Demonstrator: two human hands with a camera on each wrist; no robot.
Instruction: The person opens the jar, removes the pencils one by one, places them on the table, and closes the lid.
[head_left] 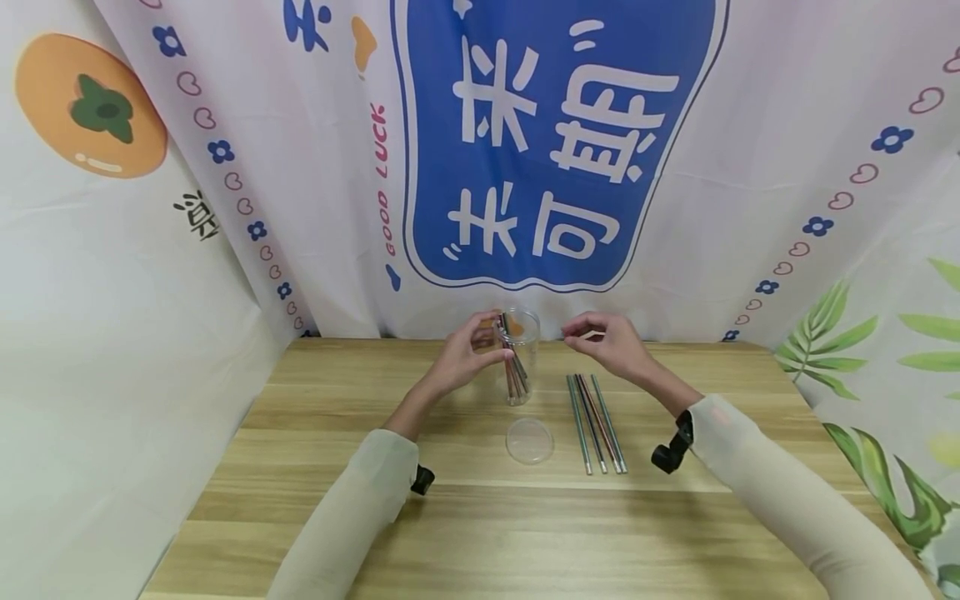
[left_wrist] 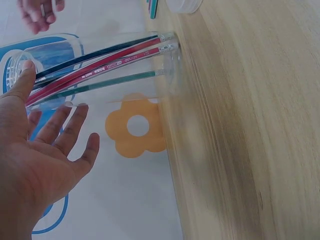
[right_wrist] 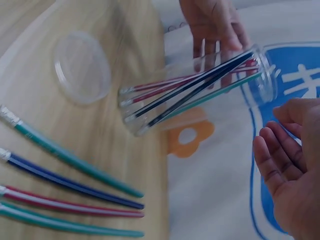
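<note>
A clear plastic jar (head_left: 533, 367) stands upright at the table's back, holding several pencils (left_wrist: 100, 70) in red, black and green, eraser ends down. My left hand (head_left: 463, 360) grips the jar's left side near the top, thumb across the front; the fingers behind it show in the right wrist view. To the right of the jar, my right hand (head_left: 617, 343) hovers in the air with loosely bent fingers and nothing in them. Below that hand several loose pencils (head_left: 579, 425) lie side by side, teal, dark blue and red, their eraser ends toward me.
A round clear lid (head_left: 529, 442) lies flat in front of the jar, left of the loose pencils. Close behind the table (head_left: 480, 517) hangs a printed curtain (head_left: 337, 208) with a blue panel.
</note>
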